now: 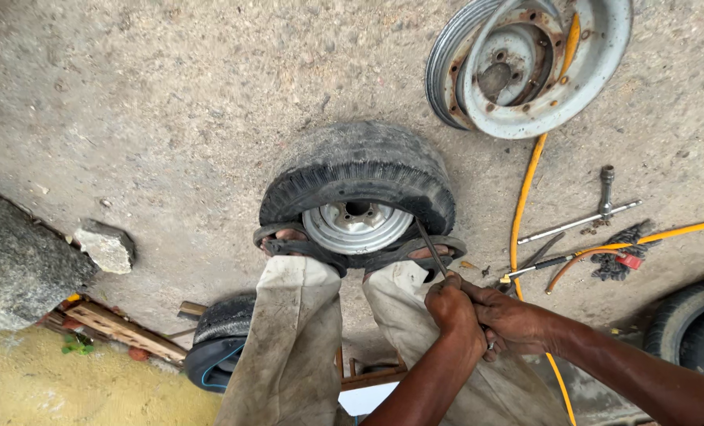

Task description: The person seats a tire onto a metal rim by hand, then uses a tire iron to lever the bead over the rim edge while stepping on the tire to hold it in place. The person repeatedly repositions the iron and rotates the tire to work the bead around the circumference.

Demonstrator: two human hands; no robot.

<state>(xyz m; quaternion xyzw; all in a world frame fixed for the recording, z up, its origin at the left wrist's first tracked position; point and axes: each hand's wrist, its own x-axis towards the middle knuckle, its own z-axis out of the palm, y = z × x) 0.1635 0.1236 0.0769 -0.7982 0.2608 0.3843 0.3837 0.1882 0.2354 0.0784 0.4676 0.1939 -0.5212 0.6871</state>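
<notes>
Both fists, left hand (452,309) and right hand (510,319), clench the tyre lever (431,248), its tip wedged at the rim of the worn tyre (357,177) underfoot; stiff rubber probably resists, so gripping the lever's far end suits.

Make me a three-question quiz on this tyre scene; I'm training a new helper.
1. True or false: both hands grip the bar.
2. What stands on the tyre? A) both sandalled feet B) a stone C) a wrench
3. Fill in: the bar's tip goes between the tyre and its ____.

Key: 1 true; 2 A; 3 rim.
</notes>
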